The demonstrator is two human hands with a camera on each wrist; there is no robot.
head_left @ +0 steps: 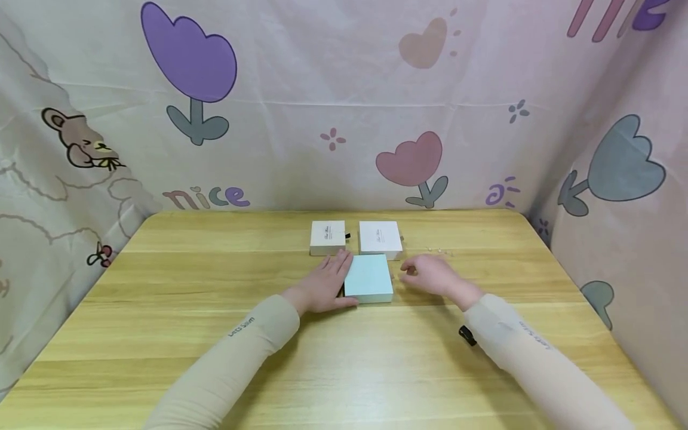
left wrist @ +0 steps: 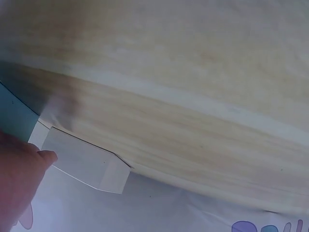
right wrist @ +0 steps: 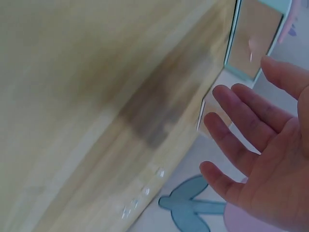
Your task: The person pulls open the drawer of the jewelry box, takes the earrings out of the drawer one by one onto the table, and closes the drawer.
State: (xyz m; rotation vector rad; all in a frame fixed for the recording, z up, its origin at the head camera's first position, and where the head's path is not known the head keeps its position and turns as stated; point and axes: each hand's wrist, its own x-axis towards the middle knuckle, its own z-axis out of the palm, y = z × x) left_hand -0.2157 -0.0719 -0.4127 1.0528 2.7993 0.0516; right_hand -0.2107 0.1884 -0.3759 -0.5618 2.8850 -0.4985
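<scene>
A pale mint-green box [head_left: 368, 276] lies on the wooden table. My left hand [head_left: 325, 283] rests along its left side, fingers straight and thumb at the near corner. Just right of the box is my right hand [head_left: 432, 275], holding nothing, its fingers loosely bent. The right wrist view shows that hand [right wrist: 270, 130] with fingers spread in front of the box's brown end [right wrist: 253, 38], which carries a small pale pull tab [right wrist: 251, 48]. In the left wrist view, the left hand [left wrist: 19, 174] partly covers the mint box [left wrist: 17, 113].
Two white boxes with printed lids, one at left [head_left: 328, 237] and one at right [head_left: 380, 237], stand behind the mint box. Several small clear pieces [right wrist: 146, 191] lie at the back right. A small black object [head_left: 467, 335] shows beside the right sleeve. A patterned curtain [head_left: 285, 155] backs the table.
</scene>
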